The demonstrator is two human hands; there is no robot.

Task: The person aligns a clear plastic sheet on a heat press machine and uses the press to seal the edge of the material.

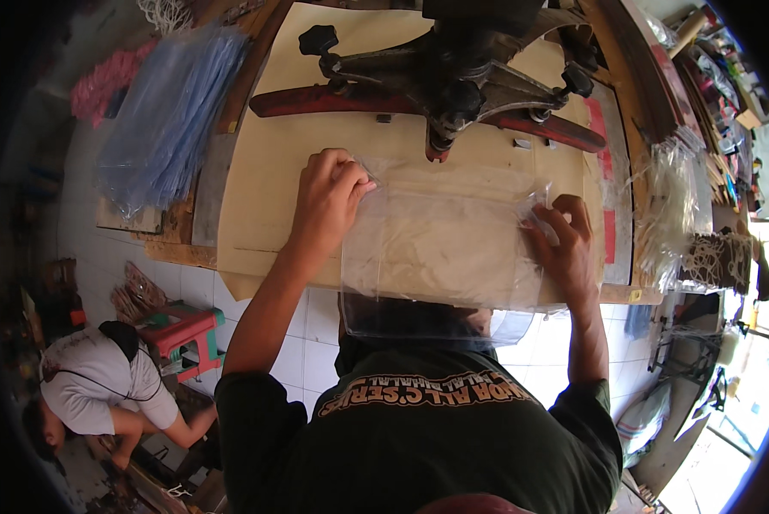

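Clear plastic sheet (440, 248) lies mid-scene over the near edge of the surface (265, 197), its lower part hanging past that edge toward the dark green shirt (419, 437) at six o'clock. Faint straight creases run along the film, and it is transparent enough to show the tan covering underneath. With the sheet as the centre of the dial and twelve pointing away from the wearer, the right hand (564, 236) is at three o'clock, its fingers curled against the sheet's right margin, where the film is crumpled; I cannot tell whether the fingertips close on it. At ten o'clock, the left hand (329, 188) pinches the sheet's far left corner between thumb and bent fingers.

Farther out, a red strip (607, 180) runs along the surface at two o'clock. Small dark pieces lie at one (522, 144) and at eleven (384, 118). At twelve, a dark metal machine frame (461, 64) with black knobs and a long red bar (342, 100) reaches over the surface. Loose clear strips (671, 201) hang at three, beyond the right hand. A bluish film stack (170, 111) drapes at ten, with a pink bundle (110, 81) behind it. At eight o'clock are a red and green stool (183, 338) and, farther off, a bent-over person (102, 381) in a light top.
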